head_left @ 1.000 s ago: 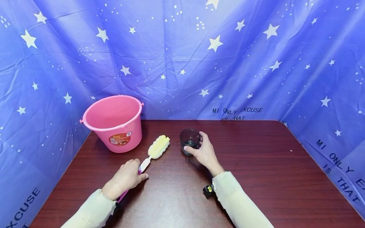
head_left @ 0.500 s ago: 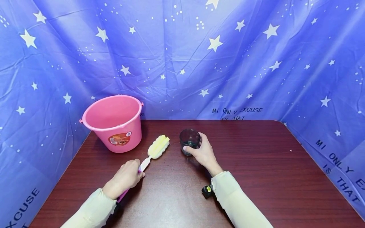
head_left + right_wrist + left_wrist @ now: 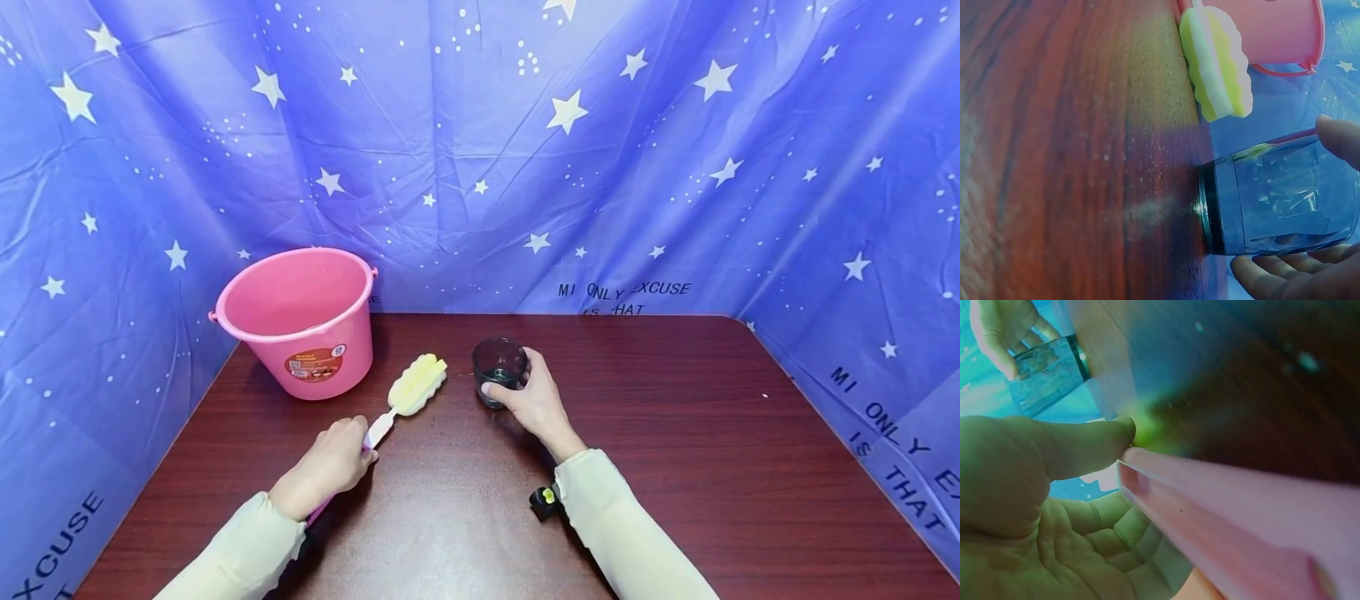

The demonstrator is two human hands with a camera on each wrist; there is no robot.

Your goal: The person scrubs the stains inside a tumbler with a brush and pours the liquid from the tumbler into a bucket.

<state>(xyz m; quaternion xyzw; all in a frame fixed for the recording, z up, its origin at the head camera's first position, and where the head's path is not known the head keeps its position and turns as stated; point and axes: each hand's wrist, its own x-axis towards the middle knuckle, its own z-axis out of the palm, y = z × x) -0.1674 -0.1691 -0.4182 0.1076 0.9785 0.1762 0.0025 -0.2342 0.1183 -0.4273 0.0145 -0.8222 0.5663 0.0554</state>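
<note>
In the head view my left hand grips a cup brush by its handle. The brush's sponge head is yellow and white and points away toward the right. In the left wrist view the pink handle lies between thumb and fingers. My right hand holds a dark see-through glass cup, thumb on the near side, fingers round the far side. The glass stands upright on the table, a short way right of the sponge. Part of the handle is hidden under my left hand.
A pink bucket with a red label stands at the back left of the brown wooden table. A blue star-printed curtain hangs behind and on both sides. Small drops dot the table near the glass.
My left thumb, at first sticking out to the right, has drawn in against the brush handle. The right hand, glass and bucket have stayed put.
</note>
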